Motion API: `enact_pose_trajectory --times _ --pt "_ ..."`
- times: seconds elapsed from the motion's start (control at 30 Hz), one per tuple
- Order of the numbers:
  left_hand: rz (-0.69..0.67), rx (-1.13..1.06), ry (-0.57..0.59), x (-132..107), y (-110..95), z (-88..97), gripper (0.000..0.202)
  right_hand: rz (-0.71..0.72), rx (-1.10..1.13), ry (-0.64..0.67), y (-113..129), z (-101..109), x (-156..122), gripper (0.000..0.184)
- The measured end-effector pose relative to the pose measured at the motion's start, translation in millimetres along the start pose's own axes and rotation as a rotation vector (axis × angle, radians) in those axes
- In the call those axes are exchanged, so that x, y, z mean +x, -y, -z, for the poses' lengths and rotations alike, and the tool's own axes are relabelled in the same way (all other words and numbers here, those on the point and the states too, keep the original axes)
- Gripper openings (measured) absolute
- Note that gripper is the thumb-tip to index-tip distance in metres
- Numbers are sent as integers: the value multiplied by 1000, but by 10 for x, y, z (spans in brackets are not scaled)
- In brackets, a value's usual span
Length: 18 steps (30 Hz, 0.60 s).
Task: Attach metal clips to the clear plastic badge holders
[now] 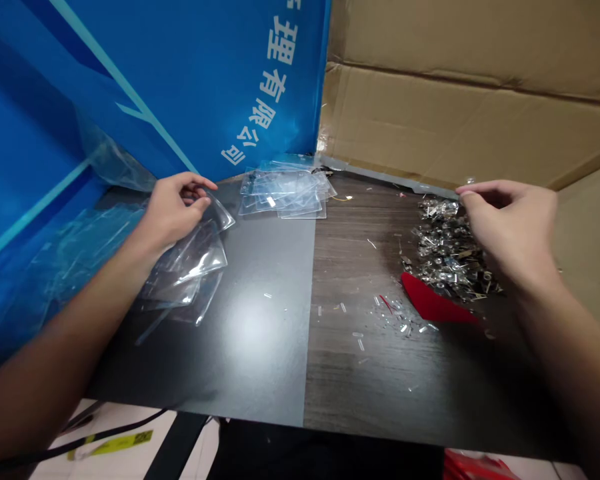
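My left hand rests on a loose pile of clear plastic sleeves at the left of the dark table, its fingers curled and pinching the top sleeve's edge. Over at the right, my right hand hovers over a heap of small metal clips, with fingers drawn together; whether they hold a clip is hidden. A red piece lies under the heap's near side. A second stack of clear sleeves sits at the back centre.
A blue printed board stands behind on the left, with crumpled clear film against it. Brown cardboard walls the back and right. Small clear and metal scraps litter the table's middle. The table's front edge runs near me.
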State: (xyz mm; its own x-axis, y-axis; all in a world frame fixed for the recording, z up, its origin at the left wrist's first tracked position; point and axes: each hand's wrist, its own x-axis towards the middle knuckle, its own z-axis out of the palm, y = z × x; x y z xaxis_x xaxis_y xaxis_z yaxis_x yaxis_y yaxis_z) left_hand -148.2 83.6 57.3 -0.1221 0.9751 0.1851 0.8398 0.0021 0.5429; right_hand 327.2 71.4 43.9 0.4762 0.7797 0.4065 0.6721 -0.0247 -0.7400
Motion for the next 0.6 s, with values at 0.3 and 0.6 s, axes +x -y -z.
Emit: enact_pose_trajectory --times 0.3,0.6 --pt "-157 -640 -399 45 -45 12 24 30 156 -112 99 -30 -20 25" --pt "-204 -1016 -319 -282 -448 -43 31 161 54 -79 61 -55 -104 20"
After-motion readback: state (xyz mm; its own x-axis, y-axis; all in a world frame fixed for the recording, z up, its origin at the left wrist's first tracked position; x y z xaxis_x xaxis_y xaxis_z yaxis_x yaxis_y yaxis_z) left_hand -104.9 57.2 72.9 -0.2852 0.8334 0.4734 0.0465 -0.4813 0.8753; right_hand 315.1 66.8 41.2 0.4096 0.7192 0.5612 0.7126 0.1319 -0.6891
